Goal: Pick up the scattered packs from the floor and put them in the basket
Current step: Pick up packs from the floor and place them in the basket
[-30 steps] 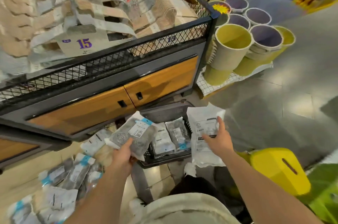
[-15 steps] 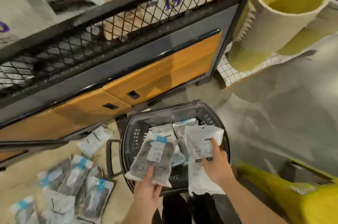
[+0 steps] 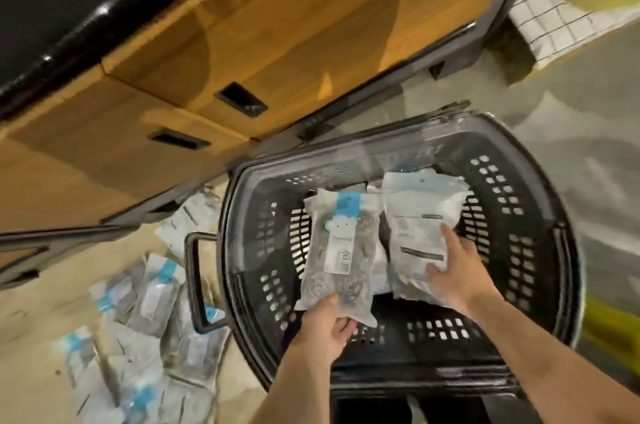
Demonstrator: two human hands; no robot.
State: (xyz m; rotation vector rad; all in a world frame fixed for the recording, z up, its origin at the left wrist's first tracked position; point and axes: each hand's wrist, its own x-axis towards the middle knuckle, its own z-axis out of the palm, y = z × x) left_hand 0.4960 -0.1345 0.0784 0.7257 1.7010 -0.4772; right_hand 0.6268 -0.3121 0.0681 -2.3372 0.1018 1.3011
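Wooden drawers (image 3: 242,52) behind basket (image 3: 346,162), packs (image 3: 152,295) strewn left

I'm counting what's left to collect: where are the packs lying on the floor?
In the head view, the floor packs lie at lower left, beside the side handle of the black basket and below the wooden drawer fronts.

Bare forearms (image 3: 540,354); L hand (image 3: 323,326), R hand (image 3: 453,274) bare.

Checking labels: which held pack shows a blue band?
The left pack, pinched by the left hand: blue band and label up. The right pack, in the right hand, shows white print.
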